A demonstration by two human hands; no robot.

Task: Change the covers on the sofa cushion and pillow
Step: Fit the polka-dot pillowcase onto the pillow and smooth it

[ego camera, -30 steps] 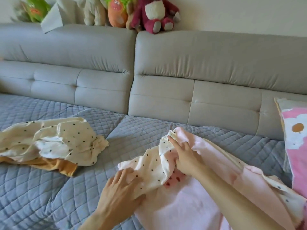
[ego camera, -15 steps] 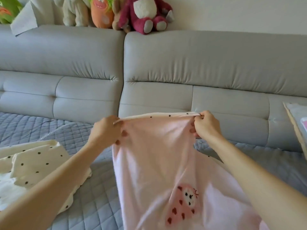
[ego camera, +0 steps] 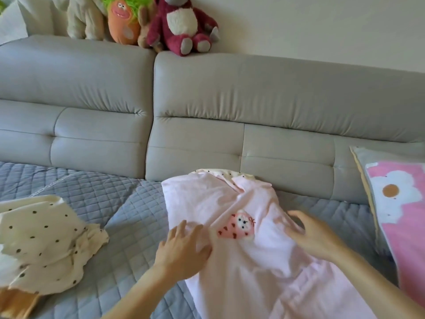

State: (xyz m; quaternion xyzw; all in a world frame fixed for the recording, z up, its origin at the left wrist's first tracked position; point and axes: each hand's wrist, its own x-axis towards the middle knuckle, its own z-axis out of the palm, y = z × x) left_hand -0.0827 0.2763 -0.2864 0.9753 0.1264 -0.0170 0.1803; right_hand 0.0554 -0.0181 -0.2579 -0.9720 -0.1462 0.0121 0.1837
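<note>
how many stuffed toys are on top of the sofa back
4, in a row along the sofa back: cream toy leftmost, then orange toy, small brown toy partly hidden, red bear rightmost. Others may be cut off at the left.

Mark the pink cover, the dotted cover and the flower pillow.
pink cover (ego camera: 253, 261), head view, plain cloth below the patch
dotted cover (ego camera: 43, 238), head view, crumpled middle
flower pillow (ego camera: 407, 201), head view, white petal
</note>
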